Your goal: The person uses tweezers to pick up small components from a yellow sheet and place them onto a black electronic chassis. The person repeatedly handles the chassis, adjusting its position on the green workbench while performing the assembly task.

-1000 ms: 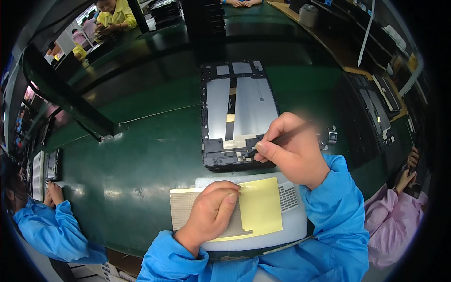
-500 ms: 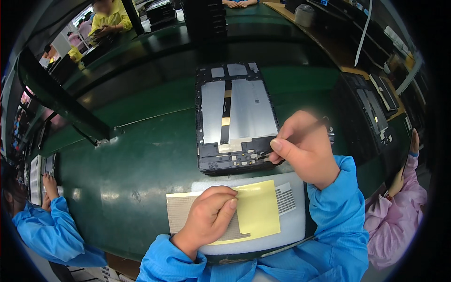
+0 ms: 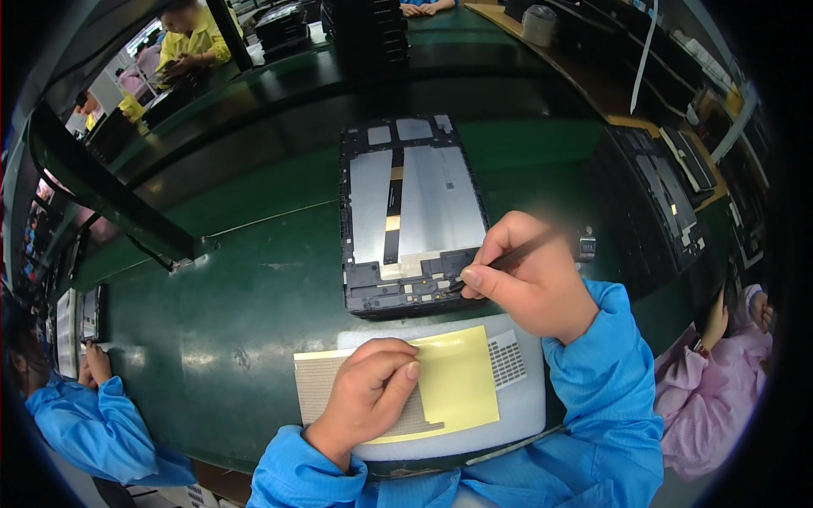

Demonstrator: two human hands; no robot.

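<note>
My right hand [image 3: 529,275] is closed in a pinch around dark tweezers [image 3: 521,251]. Their tip is at the lower right of an open tablet body [image 3: 432,203], beside small light and gold patches; whether it touches is unclear. The body, with silver plates and a black ribbon strip, lies face up on what looks like a stack. Nearer to me, my left hand [image 3: 368,389] is closed, thumb against fingers, over a yellow backing sheet [image 3: 461,381] with rows of small brownish stickers [image 3: 318,385]. Anything between those fingers is hidden.
White foam [image 3: 521,415] lies under the sheets, with a dark-patterned label sheet [image 3: 508,362] at its right. A small metal counter [image 3: 586,243] stands past my right hand. More tablet bodies [image 3: 660,199] are farther right. Co-workers in blue [image 3: 110,432] and pink [image 3: 703,398] sit either side.
The view has shifted slightly. The tablet body and my right hand with the tweezers appear a little farther left. My left hand keeps its closed pose. At right, the pink-sleeved co-worker's raised hand has dropped.
</note>
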